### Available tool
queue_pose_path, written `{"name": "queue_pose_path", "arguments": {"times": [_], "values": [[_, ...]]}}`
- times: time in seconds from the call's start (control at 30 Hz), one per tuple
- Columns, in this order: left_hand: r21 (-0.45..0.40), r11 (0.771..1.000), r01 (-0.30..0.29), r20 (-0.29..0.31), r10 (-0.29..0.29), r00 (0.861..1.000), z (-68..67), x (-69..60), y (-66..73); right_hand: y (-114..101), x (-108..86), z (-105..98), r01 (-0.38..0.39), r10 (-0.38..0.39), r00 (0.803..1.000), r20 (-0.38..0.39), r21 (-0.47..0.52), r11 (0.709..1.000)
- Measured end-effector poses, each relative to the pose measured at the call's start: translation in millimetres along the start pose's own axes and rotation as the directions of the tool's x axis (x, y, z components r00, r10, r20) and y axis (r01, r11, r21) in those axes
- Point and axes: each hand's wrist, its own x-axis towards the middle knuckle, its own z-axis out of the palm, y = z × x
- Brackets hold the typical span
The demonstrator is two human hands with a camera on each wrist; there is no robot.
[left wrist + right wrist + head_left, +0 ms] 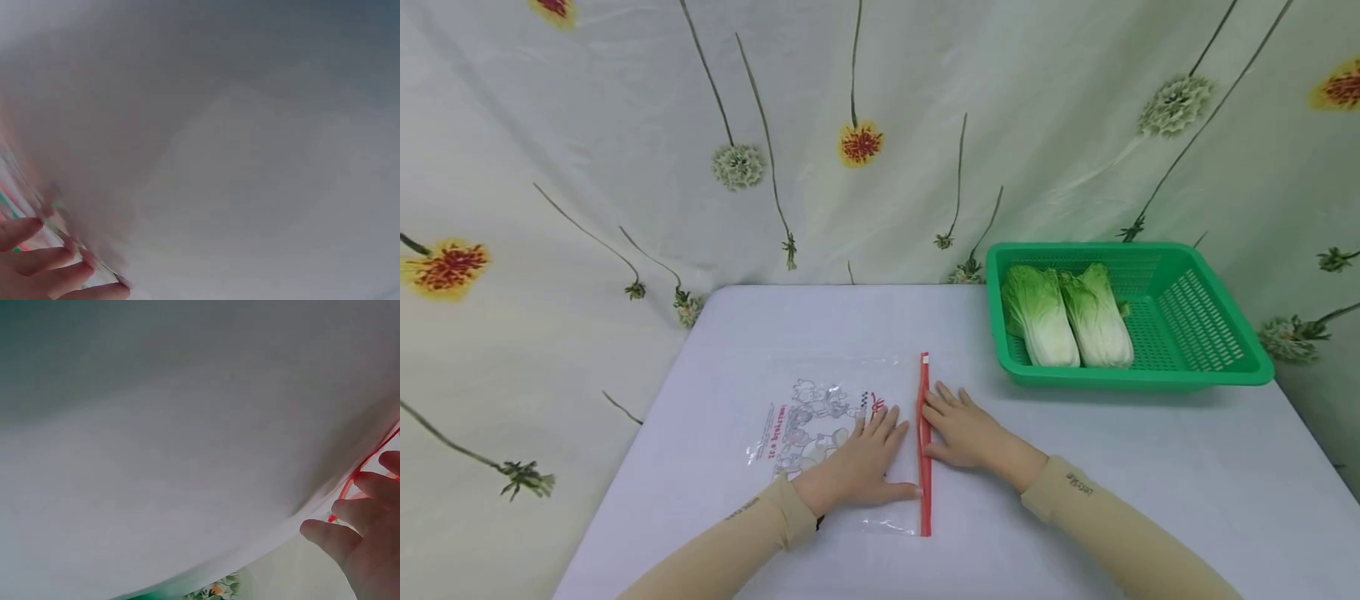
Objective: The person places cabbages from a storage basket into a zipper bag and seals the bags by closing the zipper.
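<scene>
Looks like a home-style food-prep spot; exact room can't be told. White tabletop (1150, 458) stands against floral-print cloth (925, 75); green plastic basket (1135, 378) holds cabbages (1048, 329), clear zip bag (816, 421) lies flat nearby.

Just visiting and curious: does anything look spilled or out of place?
Nothing stands out: the plastic bag lies fairly flat under the left hand, and the cabbages lie inside the green basket.

green plastic basket (1138, 378), two leafy cabbages (1049, 325) in it, pale table (1217, 467), flower-printed cloth (917, 58) behind
</scene>
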Motion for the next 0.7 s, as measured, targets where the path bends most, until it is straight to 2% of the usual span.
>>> {"name": "queue_pose_path", "arguments": {"times": [0.23, 0.33, 0.43, 0.5, 0.6, 0.7], "values": [[-0.113, 0.990, 0.082, -0.061, -0.089, 0.994, 6.0, 6.8, 10.8, -8, 5.9, 4, -0.014, 0.014, 1.000, 0.020, 0.011, 1.000], [-0.126, 0.985, 0.116, -0.042, -0.122, 0.992, 6.9, 8.8, 14.3, -10, 5.6, 4, -0.022, 0.021, 1.000, 0.023, 0.003, 1.000], [-0.103, 0.985, 0.137, -0.014, -0.139, 0.990, 5.9, 9.4, 16.8, -10, 4.2, 3, -0.021, 0.021, 0.999, 0.027, 0.004, 1.000], [-0.099, 0.984, 0.150, -0.015, -0.152, 0.988, 5.1, 9.1, 18.4, -10, 3.7, 4, -0.016, 0.016, 0.999, 0.031, 0.011, 1.000], [-0.126, 0.980, 0.156, -0.056, -0.164, 0.985, 4.7, 8.0, 21.4, -10, 3.1, 4, -0.012, 0.011, 0.999, 0.039, 0.023, 1.000], [-0.153, 0.977, 0.147, -0.137, -0.168, 0.976, 5.4, 7.5, 24.3, -10, 2.8, 3, -0.013, 0.012, 0.999, 0.042, 0.029, 0.999]]}}
